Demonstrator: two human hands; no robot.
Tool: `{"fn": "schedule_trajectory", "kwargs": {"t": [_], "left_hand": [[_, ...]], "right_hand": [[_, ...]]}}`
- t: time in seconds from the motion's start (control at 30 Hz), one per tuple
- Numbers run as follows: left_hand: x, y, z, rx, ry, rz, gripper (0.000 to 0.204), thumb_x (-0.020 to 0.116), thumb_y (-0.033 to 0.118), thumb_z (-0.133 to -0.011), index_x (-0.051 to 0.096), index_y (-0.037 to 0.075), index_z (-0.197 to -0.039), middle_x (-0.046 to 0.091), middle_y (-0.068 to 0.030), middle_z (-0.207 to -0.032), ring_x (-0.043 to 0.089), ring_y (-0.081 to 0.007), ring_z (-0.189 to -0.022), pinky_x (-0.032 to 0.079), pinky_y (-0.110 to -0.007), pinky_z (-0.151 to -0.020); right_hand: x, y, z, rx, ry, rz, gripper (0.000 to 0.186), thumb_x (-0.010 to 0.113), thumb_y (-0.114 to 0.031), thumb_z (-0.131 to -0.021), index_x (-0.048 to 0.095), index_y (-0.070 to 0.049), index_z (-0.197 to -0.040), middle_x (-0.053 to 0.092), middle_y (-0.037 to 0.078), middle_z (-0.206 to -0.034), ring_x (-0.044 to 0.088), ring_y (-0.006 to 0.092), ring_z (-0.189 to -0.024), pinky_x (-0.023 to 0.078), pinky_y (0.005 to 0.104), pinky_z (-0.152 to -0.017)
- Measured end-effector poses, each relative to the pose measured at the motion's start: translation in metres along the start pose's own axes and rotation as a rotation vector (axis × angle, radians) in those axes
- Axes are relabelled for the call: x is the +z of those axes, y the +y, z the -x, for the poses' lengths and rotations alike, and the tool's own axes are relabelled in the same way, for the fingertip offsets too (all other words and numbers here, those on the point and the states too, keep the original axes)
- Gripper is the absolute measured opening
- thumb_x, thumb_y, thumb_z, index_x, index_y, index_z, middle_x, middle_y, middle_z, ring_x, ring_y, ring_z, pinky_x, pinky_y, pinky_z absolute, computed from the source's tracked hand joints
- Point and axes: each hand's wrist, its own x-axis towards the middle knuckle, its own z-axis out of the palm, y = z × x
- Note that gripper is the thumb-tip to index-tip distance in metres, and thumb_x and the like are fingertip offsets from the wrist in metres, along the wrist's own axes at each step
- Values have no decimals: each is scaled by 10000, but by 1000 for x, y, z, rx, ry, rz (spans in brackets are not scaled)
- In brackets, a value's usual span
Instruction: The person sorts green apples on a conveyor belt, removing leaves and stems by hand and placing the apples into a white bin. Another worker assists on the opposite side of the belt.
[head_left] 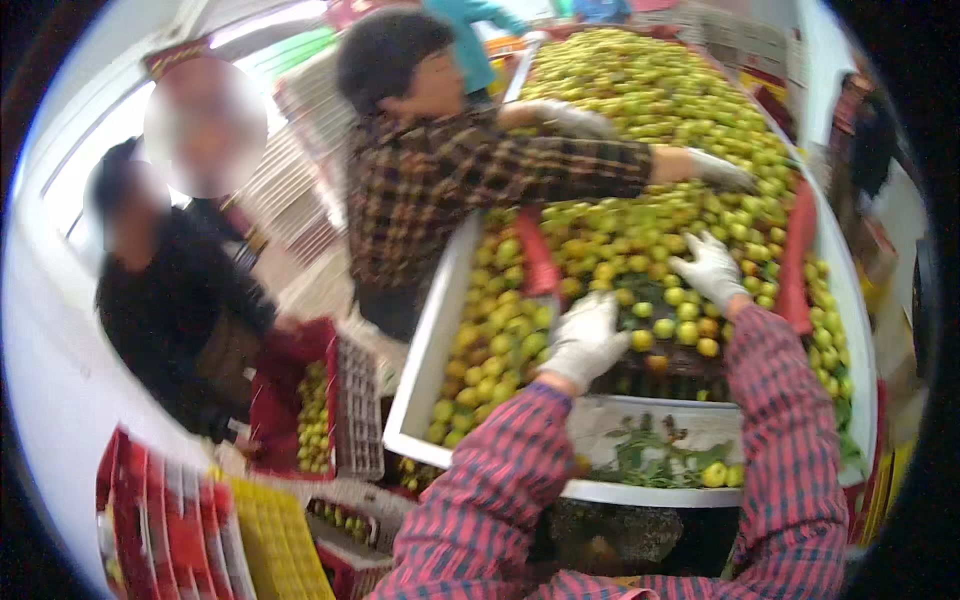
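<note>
A long white-rimmed sorting trough (410, 410) holds many small yellow-green fruits (640, 90). My left hand (585, 340), in a white glove, rests open over the fruits beside a dark central strip (650, 375) where a few fruits lie spread out. My right hand (712, 270), also gloved, is open with spread fingers on the fruits farther up and right. Red dividers (537, 255) run along both sides of the middle channel. A lower tray (600, 440) below the strip holds leaves and some fruits.
A co-worker in a checked shirt (420, 190) reaches a gloved hand (720, 172) across the trough from the left. Another person in black (150, 320) stands by a red crate (280, 420) of fruit. Stacked red and yellow crates (270, 530) fill the lower left. Other people stand at the far end.
</note>
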Motion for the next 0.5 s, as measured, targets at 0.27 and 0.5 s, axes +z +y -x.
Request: {"fn": "schedule_trajectory", "kwargs": {"t": [0.27, 0.5], "left_hand": [[5, -4, 4, -63, 3, -18, 789, 641, 426, -780, 363, 7, -1388, 381, -198, -1425, 335, -336, -1344, 297, -428, -1085], [4, 8, 5, 26, 29, -72, 510, 670, 424, -750, 620, 65, -1109, 528, -153, -1236, 469, -311, -1192, 376, -452, -971]], "right_hand": [[-10, -34, 79, -429, -397, -6, 738, 601, -503, -767, 453, -92, -1363, 396, 216, -1415, 379, 356, -1308, 308, 391, -1090], [-27, 52, 31, -128, 97, -538, 396, 607, -168, -839, 590, -15, -1203, 636, 137, -1170, 604, 211, -1053, 441, 285, -938]]}}
